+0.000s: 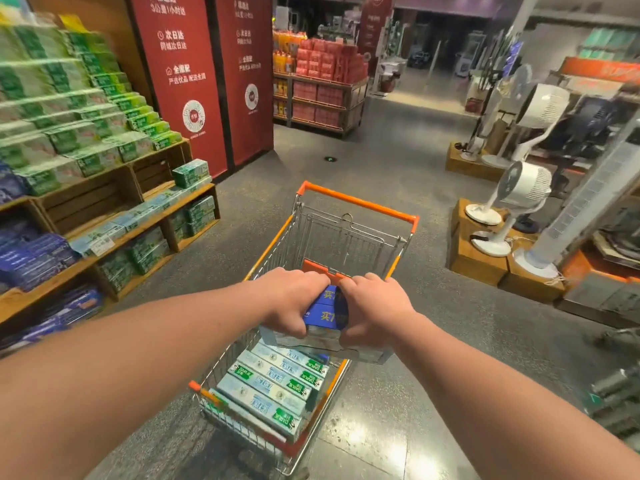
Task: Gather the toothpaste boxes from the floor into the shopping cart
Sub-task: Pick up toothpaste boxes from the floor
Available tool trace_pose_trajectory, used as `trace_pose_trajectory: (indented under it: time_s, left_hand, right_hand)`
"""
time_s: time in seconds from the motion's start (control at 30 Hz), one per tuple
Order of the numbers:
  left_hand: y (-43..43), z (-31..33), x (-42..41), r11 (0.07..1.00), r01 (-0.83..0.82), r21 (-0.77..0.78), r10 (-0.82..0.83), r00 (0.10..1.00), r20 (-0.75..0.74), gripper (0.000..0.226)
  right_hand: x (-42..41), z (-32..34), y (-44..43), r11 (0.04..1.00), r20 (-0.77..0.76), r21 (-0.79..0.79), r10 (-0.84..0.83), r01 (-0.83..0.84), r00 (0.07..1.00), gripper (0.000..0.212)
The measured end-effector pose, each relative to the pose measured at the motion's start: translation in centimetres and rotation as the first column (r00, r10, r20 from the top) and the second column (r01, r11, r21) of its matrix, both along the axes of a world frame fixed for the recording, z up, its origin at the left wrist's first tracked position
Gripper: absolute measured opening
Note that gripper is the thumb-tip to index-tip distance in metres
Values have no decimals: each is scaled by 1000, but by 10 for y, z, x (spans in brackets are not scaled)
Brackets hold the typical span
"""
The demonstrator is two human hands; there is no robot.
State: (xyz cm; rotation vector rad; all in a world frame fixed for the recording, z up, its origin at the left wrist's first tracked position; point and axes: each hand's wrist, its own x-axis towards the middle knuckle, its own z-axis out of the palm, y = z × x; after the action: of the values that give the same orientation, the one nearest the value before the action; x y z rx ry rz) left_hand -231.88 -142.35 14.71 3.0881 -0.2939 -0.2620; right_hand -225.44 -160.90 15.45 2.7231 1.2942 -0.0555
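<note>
A wire shopping cart (360, 202) with orange trim stands in front of me on the grey floor. Several pale blue and green toothpaste boxes (273, 382) lie stacked in its near end. Above the cart's middle I hold a bundle of toothpaste boxes (325, 315) with a blue top and pale sides. My left hand (291, 299) grips its left side, fingers curled over the top. My right hand (374, 310) grips its right side. The bundle's lower part hides some of the basket beneath it.
Wooden shelves (114, 237) with green and blue boxed goods run along the left. Red pillars (194, 81) stand behind them. White fans (519, 192) on wooden plinths line the right. Grey floor (363, 150) stretches ahead of the cart.
</note>
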Motion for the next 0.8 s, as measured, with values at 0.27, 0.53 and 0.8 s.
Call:
trace_pose_trajectory:
  time_s: [0.27, 0.53, 0.8]
  left_hand:
    - [-10, -15, 116, 971, -241, -7, 241, 971, 11, 56]
    - [-19, -30, 200, 843, -538, -8, 537, 842, -48, 56]
    - [41, -28, 266, 670, -742, -19, 741, 671, -34, 58]
  right_hand:
    - [151, -7, 10, 979, 7, -22, 205, -205, 979, 60]
    - [284, -10, 50, 859, -58, -125, 493, -496, 868, 66]
    - [372, -2, 154, 725, -79, -161, 667, -670, 741, 68]
